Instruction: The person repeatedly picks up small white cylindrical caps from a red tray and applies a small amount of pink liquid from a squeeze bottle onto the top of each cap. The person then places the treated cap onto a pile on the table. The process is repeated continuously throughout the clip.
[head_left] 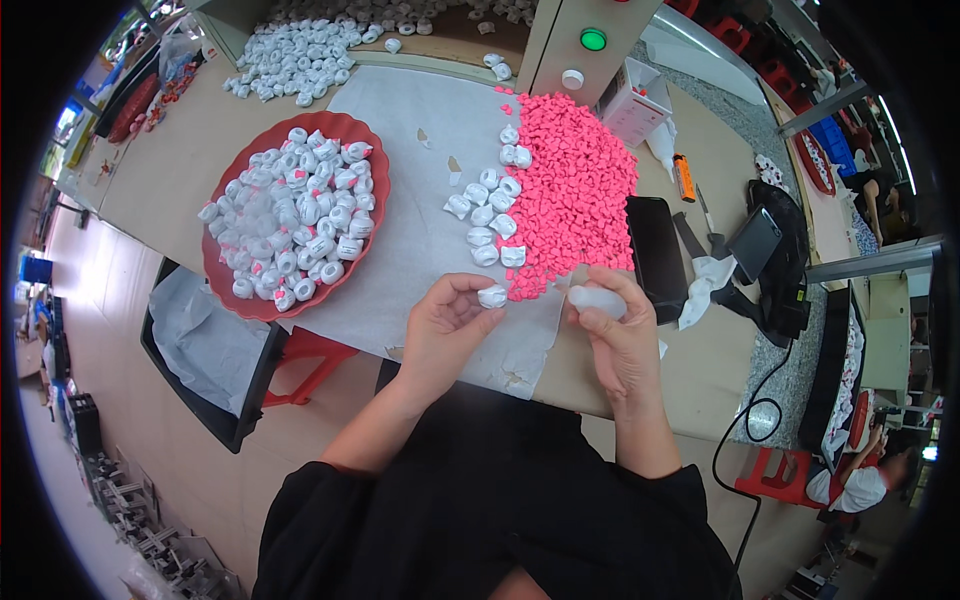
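Note:
My left hand (448,325) pinches a small white rounded piece (492,296) between thumb and fingertips at the near edge of the work table. Closed around a small translucent white squeeze bottle (600,303), my right hand (625,345) is a short way to the right, and the bottle's narrow end points left. Just beyond both hands spreads a large heap of tiny pink pieces (570,190). Along its left side sit several loose white pieces (482,215). A red scalloped tray (382,215) to the left holds many similar white pieces, some showing pink spots.
White paper (420,130) covers the table's middle. More white pieces (300,55) lie at the back left. On the right are a black phone (655,245), an orange lighter (684,178), a white box (635,105) and a cable (760,400). A black paper-lined bin (215,350) stands at left.

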